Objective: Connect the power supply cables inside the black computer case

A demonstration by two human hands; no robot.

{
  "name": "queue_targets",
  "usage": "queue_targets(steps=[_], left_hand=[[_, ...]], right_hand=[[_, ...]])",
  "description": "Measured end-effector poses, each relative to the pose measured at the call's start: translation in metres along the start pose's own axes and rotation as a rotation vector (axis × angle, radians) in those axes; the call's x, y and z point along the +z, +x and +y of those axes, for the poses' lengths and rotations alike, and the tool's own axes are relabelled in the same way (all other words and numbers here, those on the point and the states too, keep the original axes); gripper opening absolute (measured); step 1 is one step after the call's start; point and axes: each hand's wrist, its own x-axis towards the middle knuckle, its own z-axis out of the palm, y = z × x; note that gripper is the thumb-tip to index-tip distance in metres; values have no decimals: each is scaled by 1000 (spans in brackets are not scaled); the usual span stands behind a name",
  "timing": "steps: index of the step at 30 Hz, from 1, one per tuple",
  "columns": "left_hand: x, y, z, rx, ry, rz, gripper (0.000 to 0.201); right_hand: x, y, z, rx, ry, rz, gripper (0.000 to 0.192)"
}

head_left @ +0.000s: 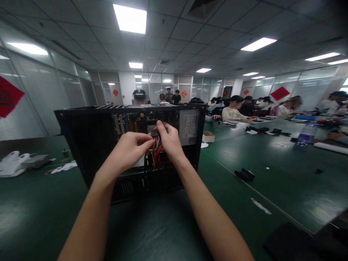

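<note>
Two bare hands work inside an open-sided black computer case (87,145) standing on a glossy green counter (160,226). A bundle of multicoloured power cables (157,154) rises from the lower middle of the case between the hands. The left hand (133,146) pinches the upper part of the bundle between thumb and forefinger. The right hand (172,142) has its fingers curled against the same part from the other side, thumb upward, some fingertips hidden. Behind the hands is a motherboard with expansion slots (121,124); at upper right inside the case sits a labelled power supply (189,125). Just beyond the case's right edge is a small open box (208,137). Farther right are a black plastic part (245,174) and a clear bottle (307,135). Several people (231,113) sit in the background.
</note>
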Motion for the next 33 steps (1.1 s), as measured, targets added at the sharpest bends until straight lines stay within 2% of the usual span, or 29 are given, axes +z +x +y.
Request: queue_targets(steps=[6, 11, 18, 23, 26, 29, 33], left_hand=[[1, -1, 0, 5, -25, -54, 39], [3, 1, -6, 17, -195, -97, 37], [2, 3, -9, -3, -237, -81, 43], [3, 3, -11, 3, -293, -93, 39], [5, 4, -13, 28, -375, -76, 55], [8, 4, -18, 143, -393, -78, 74], [10, 2, -19, 243, -331, -79, 82]], right_hand=[[-1, -3, -9, 7, 13, -8, 50], [-2, -6, -14, 16, 20, 25, 49], [-1, -9, -28, 23, 31, 31, 49], [-2, -11, -34, -18, 19, 29, 51], [-1, -14, -38, 16, 24, -18, 54], [0, -17, -44, 45, 40, -88, 57], [-2, -18, -52, 15, -24, -167, 63]])
